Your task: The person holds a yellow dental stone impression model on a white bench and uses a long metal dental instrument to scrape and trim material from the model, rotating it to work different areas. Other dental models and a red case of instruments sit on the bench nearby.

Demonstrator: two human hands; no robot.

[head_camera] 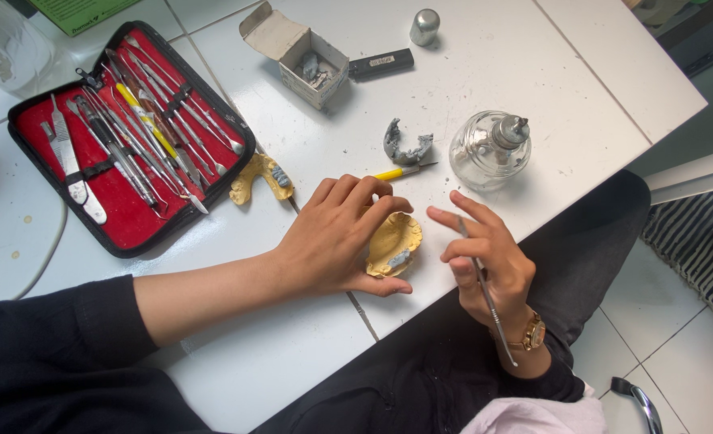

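Table (485,72): white tiled top, glossy, grout lines, a few specks and stains.
Kit (127,133): black zip case lying open, red lining, rows of slim steel tools under elastic straps; one slot-width gaps, tools mostly in place.
Lamp (489,149): clear glass spirit burner, squat round body, metal wick collar; no flame that I can see, its steel cap (425,26) stands well apart.
Box (304,56): small card carton, flap open, grey lumps inside; black lighter (381,63) just beside it.
Cast (394,243): yellow stone arch model, matte, near the table's front edge; grey wax patch on its near side, rest of the arch bare, so build-up looks partial.
Second cast (260,178): same yellow stone, grey patch, lying by the kit, untouched.
Grey rim (406,147): curved wax piece, rough edges, loose on the table.
Left hand (336,237): closed over the cast, thumb under, fingers on top.
Right hand (489,257): just beside the cast, not touching; pinches a thin steel probe (485,293), index extended.
Yellow tool (401,172): yellow handle, steel tip, idle behind the left hand.
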